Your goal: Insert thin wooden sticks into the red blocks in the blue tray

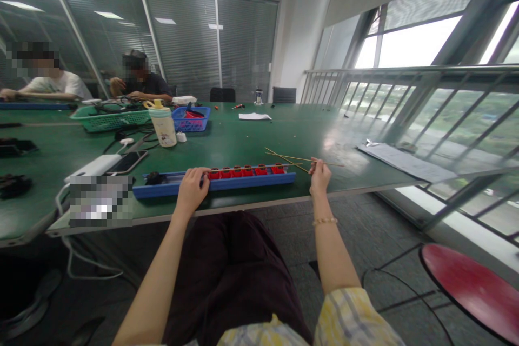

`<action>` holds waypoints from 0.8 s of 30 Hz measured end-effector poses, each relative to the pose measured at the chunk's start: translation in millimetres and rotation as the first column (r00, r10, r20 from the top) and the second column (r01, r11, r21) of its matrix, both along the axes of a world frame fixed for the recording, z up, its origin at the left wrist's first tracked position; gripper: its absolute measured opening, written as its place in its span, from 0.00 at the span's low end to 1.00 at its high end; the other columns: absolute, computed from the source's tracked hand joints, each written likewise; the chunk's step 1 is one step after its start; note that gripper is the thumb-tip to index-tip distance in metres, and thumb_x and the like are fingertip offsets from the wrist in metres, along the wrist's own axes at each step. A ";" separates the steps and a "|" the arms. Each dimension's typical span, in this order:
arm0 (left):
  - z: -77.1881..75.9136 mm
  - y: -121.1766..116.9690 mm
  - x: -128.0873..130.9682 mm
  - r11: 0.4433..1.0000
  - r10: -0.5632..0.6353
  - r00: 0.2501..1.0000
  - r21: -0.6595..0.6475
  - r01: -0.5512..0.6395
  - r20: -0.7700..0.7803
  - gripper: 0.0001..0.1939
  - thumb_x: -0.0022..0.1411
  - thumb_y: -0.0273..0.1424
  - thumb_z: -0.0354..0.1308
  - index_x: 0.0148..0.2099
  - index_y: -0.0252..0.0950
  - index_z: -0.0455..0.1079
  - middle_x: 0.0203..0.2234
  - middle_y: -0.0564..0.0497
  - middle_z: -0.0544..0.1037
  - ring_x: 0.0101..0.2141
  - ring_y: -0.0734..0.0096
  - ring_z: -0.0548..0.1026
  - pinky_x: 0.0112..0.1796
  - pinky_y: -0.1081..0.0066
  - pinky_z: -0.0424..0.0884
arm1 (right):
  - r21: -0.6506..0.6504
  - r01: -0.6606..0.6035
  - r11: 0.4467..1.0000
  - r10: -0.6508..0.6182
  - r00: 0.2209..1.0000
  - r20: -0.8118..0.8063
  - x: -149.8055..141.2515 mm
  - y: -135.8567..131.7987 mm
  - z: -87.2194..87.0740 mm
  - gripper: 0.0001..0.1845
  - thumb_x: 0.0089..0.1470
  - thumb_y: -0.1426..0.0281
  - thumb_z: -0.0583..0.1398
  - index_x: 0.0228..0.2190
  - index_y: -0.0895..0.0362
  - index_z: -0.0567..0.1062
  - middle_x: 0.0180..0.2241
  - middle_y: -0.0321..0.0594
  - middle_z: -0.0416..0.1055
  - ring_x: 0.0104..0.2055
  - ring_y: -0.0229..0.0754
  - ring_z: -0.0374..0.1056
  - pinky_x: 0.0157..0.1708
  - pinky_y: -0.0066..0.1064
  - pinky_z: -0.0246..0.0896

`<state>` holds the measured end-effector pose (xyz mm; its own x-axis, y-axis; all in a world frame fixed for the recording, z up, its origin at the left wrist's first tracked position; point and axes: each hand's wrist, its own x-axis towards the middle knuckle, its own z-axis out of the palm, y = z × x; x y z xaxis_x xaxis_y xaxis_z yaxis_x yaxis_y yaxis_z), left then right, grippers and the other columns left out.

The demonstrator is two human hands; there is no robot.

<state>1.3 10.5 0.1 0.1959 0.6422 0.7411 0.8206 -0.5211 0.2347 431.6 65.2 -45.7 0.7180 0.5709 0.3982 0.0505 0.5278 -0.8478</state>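
Observation:
A long blue tray [162, 188] lies along the near edge of the green table [251, 135]. It holds a row of several small red parts [243, 171] and one dark part [153, 177] near its left end. My left hand [192, 188] rests on the tray's front rim, fingers curled over it beside the leftmost red part. My right hand [320, 174] is off the tray's right end, pinched on a thin wooden stick [329, 162]. A few more thin sticks [284, 158] lie crossed on the table just beyond.
A white bottle [163, 125], green basket [111, 117] and blue basket [190, 118] stand further back. A phone [128, 161] and white power bank [95, 166] lie left of the tray. Papers [405, 161] sit at right. Two people work at far left. A red stool [474, 286] stands lower right.

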 end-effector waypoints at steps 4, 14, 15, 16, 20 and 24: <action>0.0 -0.2 -0.1 1.000 -0.001 1.000 -0.006 0.001 0.000 0.11 0.66 0.30 0.47 0.46 0.39 0.69 0.39 0.46 0.76 0.44 0.58 0.71 0.50 0.58 0.68 | 0.047 0.038 0.998 -0.037 0.999 -0.011 0.2 -1.5 0.6 0.23 0.51 0.51 0.63 0.39 0.55 0.75 0.25 0.30 0.68 0.20 0.30 0.61 0.20 0.24 0.57; -1.3 1.6 -0.3 1.000 -0.013 1.000 0.021 0.013 -0.004 0.11 0.67 0.31 0.47 0.47 0.37 0.69 0.40 0.46 0.77 0.43 0.60 0.71 0.49 0.61 0.68 | 0.061 0.045 0.997 -0.036 0.990 -0.140 -2.9 -6.9 6.8 0.27 0.45 0.47 0.66 0.35 0.54 0.66 0.22 0.29 0.71 0.19 0.31 0.64 0.23 0.24 0.62; -0.8 1.2 0.1 1.000 -0.013 1.000 0.026 0.013 -0.004 0.11 0.67 0.31 0.47 0.46 0.37 0.69 0.40 0.46 0.77 0.43 0.60 0.71 0.49 0.61 0.68 | 0.058 0.023 0.998 -0.014 0.987 -0.159 -3.0 -7.4 7.8 0.27 0.47 0.45 0.64 0.35 0.55 0.67 0.23 0.31 0.73 0.19 0.32 0.65 0.23 0.24 0.63; -0.2 0.6 0.6 0.999 -0.013 1.000 0.030 0.013 -0.004 0.11 0.68 0.32 0.47 0.46 0.37 0.69 0.39 0.47 0.77 0.42 0.61 0.71 0.48 0.61 0.68 | 0.056 -0.008 0.998 0.018 0.984 -0.179 -3.0 -8.1 8.9 0.28 0.49 0.43 0.61 0.35 0.55 0.68 0.24 0.34 0.75 0.19 0.32 0.66 0.23 0.25 0.64; 2.3 -3.3 2.8 1.000 -0.006 1.000 0.022 0.006 -0.007 0.13 0.67 0.39 0.52 0.47 0.38 0.69 0.34 0.49 0.75 0.38 0.62 0.72 0.46 0.63 0.68 | 0.039 -0.132 0.990 0.138 0.963 -0.232 -3.4 -13.1 13.0 0.38 0.56 0.38 0.45 0.36 0.59 0.72 0.29 0.44 0.78 0.21 0.35 0.70 0.22 0.26 0.65; 1.8 -5.1 2.8 1.000 0.024 1.000 -0.012 -0.024 0.000 0.20 0.63 0.49 0.57 0.47 0.39 0.68 0.32 0.51 0.74 0.37 0.63 0.73 0.43 0.65 0.68 | -0.027 -0.141 0.990 0.132 0.965 -0.227 -4.7 -17.8 14.3 0.46 0.55 0.36 0.36 0.36 0.61 0.74 0.30 0.49 0.79 0.20 0.36 0.70 0.19 0.26 0.62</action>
